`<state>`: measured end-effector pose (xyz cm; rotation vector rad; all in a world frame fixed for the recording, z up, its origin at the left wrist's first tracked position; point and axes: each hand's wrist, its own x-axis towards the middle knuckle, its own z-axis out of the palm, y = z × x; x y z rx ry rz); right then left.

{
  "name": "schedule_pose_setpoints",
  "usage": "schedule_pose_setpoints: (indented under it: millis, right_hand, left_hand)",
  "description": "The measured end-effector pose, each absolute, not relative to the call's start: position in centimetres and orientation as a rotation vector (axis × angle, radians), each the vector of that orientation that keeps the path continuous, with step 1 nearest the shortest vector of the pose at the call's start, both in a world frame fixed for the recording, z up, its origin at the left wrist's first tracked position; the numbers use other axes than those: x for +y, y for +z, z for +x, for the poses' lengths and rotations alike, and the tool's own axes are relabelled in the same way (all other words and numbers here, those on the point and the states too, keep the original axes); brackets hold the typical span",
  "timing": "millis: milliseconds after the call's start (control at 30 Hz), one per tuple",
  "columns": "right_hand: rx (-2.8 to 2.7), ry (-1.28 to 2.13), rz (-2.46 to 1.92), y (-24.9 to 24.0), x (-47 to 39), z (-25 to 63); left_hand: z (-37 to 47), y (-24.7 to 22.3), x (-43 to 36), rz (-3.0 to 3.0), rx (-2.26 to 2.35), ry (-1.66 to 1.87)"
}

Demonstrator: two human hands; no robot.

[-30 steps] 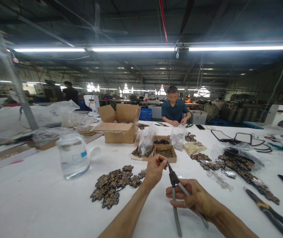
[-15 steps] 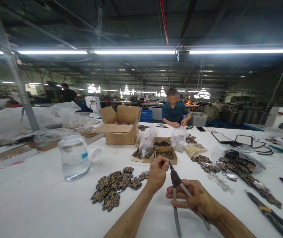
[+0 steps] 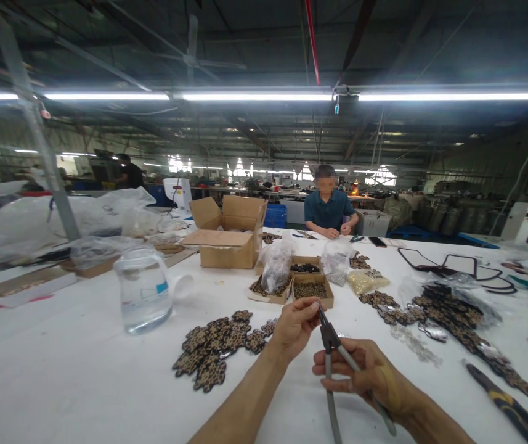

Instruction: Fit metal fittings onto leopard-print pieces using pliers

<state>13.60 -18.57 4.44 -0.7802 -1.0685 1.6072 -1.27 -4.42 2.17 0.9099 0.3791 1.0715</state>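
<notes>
My right hand (image 3: 360,373) is wrapped round the grey handles of long-nosed pliers (image 3: 331,339), whose handles are spread apart. The tips of the pliers point up and away, meeting the fingertips of my left hand (image 3: 296,327). Those left fingers are pinched together; whatever lies between them is too small to make out. Left of my left hand lies a pile of leopard-print, flower-shaped pieces (image 3: 212,345) with dark edges. Just beyond my hands stand small cardboard trays (image 3: 331,301) holding small brass-coloured parts (image 3: 310,288) and black parts (image 3: 304,267).
A water jug (image 3: 143,296) stands at left, an open cardboard box (image 3: 227,254) behind it. More leopard-print pieces (image 3: 458,314), small clear bits (image 3: 414,345) and larger pliers (image 3: 508,401) lie at right. Across the table sits a person (image 3: 328,206), hands on the tabletop.
The view has shifted slightly, so the table things sit a little further right. My left fingers have turned a little at the plier tips; my right hand keeps its hold on the pliers.
</notes>
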Motion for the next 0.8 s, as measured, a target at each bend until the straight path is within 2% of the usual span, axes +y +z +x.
schedule_pose_setpoints:
  millis: [800]
  right_hand:
    - [-1.189,1.562,-0.732,3.2,-17.9,13.6]
  left_hand:
    - [-1.6,3.0,-4.9,0.773,0.334,1.054]
